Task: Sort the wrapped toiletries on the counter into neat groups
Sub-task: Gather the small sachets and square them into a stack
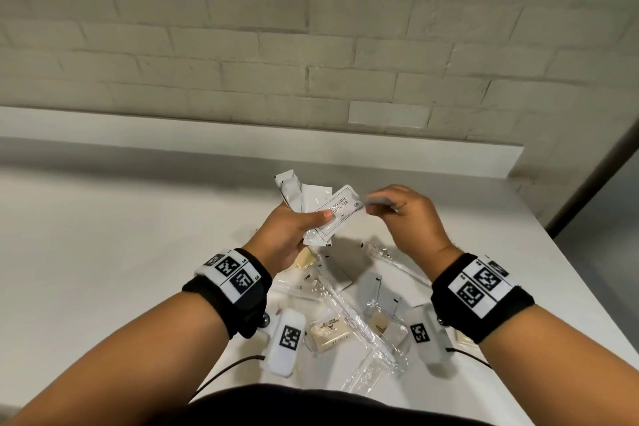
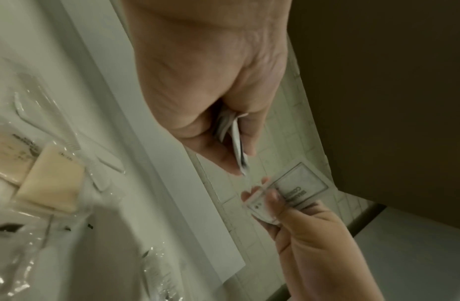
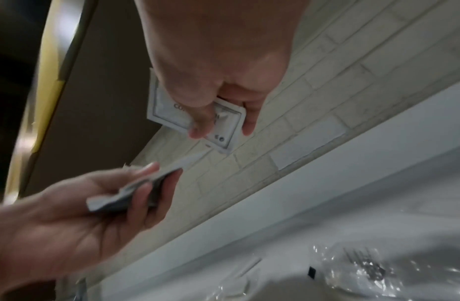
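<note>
Each forearm was bare, and each wrist wore a broad black fabric band [image 1: 226, 290] [image 1: 484, 297]. A white strip printed with two black square fiducial markers [image 1: 232, 274] ran across the top of each. Under each wrist hung a rounded white camera module [image 1: 286, 339] [image 1: 424, 334] bearing one such marker, on a metal pivot, with a thin dark cable [image 1: 224, 372] trailing back. A dark garment [image 1: 311, 405] covered the torso.

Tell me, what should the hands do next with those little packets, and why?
Probably the right hand should slide its single sachet into the fan of sachets gripped by the left hand. Both are raised close together, and the sachets look alike.
</note>
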Available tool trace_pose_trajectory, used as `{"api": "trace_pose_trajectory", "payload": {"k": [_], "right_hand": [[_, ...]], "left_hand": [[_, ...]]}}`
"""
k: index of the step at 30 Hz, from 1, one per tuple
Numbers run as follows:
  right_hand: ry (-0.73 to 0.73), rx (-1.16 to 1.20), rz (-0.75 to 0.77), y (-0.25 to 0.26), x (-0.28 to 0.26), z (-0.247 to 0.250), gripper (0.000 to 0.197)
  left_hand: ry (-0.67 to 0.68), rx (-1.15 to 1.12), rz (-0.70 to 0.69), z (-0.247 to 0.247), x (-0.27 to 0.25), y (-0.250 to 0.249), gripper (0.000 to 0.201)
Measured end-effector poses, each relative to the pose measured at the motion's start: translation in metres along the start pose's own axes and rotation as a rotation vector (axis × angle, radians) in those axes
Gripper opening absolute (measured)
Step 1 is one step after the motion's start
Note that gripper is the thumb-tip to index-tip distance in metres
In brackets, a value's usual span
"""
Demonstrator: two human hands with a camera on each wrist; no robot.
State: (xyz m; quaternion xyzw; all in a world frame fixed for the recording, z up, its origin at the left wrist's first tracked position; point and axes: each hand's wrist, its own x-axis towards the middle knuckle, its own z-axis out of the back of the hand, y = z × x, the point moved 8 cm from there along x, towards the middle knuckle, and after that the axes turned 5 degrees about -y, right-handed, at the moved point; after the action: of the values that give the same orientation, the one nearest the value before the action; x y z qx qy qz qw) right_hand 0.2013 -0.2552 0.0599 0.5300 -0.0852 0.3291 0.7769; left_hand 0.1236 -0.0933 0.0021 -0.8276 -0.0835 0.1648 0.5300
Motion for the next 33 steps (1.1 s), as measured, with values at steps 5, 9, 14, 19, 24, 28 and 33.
{"api": "trace_pose_trajectory", "payload": {"k": [5, 9, 14, 19, 24, 28, 33], "right_hand": [[0.047, 0.280, -0.332, -0.009, 0.005, 0.007, 0.015], [0.325, -0.013, -0.157, 0.016, 0.009, -0.004, 0.026], [0.548, -0.230, -0.179, 0.021, -0.003, -0.033, 0.028], [0.449, -0.106, -0.343, -0.008, -0.013, -0.033, 0.031], [0.213, 0.436, -0.523, -0.022, -0.009, -0.025, 0.019], [0.236, 0.627, -0.560, -0.013, 0.001, -0.041, 0.028], [0.071, 0.479, -0.373, -0.001, 0.015, -0.026, 0.024]], "left_hand": [[-0.025, 0.026, -0.027, 0.004, 0.003, 0.000, 0.043], [0.109, 0.178, -0.002, -0.012, 0.000, -0.003, 0.039], [0.159, 0.127, -0.004, -0.021, 0.002, -0.008, 0.046], [-0.023, 0.069, 0.014, 0.005, 0.009, -0.004, 0.028], [-0.100, 0.055, -0.015, 0.017, 0.011, -0.001, 0.027], [-0.039, 0.147, -0.057, -0.005, 0.009, 0.001, 0.028], [-0.099, 0.215, -0.044, -0.007, 0.013, -0.003, 0.020]]}}
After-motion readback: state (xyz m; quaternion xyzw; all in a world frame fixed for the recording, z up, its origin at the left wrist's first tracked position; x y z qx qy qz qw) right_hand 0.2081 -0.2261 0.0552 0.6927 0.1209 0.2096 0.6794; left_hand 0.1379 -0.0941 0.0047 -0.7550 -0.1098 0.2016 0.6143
